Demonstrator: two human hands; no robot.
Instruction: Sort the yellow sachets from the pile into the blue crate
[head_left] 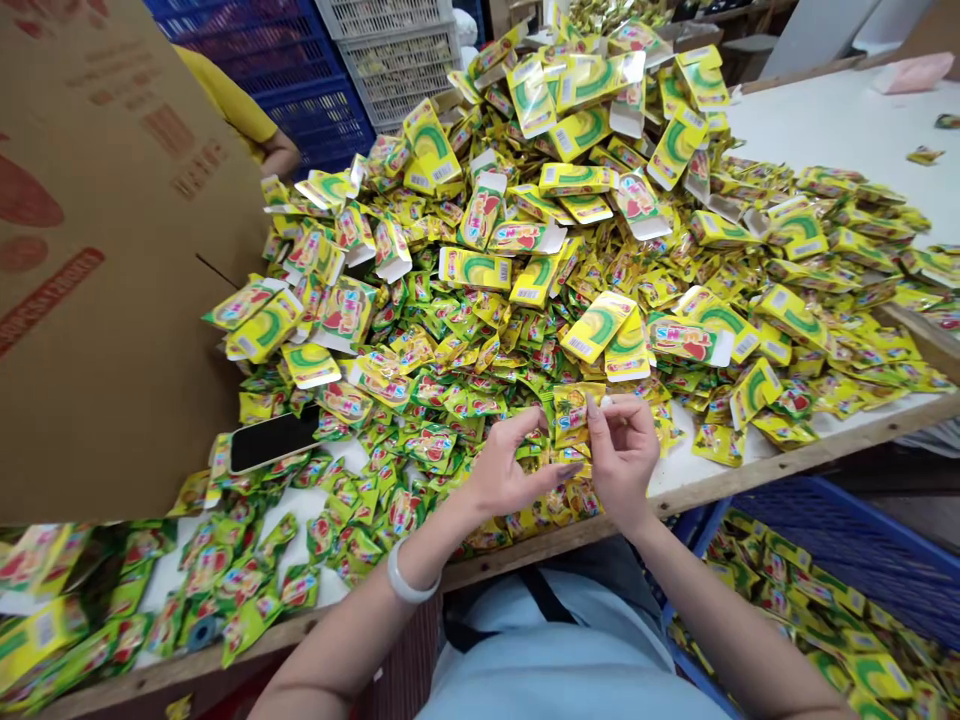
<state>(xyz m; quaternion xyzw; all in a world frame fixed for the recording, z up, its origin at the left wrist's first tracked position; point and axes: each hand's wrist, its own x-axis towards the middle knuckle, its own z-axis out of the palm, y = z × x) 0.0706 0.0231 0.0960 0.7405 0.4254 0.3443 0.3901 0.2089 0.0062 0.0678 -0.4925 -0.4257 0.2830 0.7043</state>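
Observation:
My right hand [624, 455] pinches a small yellow candy packet [571, 412] by its right edge, thumb against fingers. Beside the packet, my left hand [510, 465] is open, with a gap between its thumb and curled fingers and nothing in it. Both hands are over the table's front edge. Green and yellow candy packets [427, 440] lie thickly around and under them. Just behind the hands, small yellow boxes [600, 325] rest on the heap, several with white flaps showing.
A large cardboard carton [112, 300] stands at the left, near a dark-screened phone [274, 440]. Below right is a blue crate [847, 550] holding boxes. Stacked crates [307, 100] stand behind, where another person's yellow sleeve [225, 95] shows. The wooden table edge [810, 445] runs in front.

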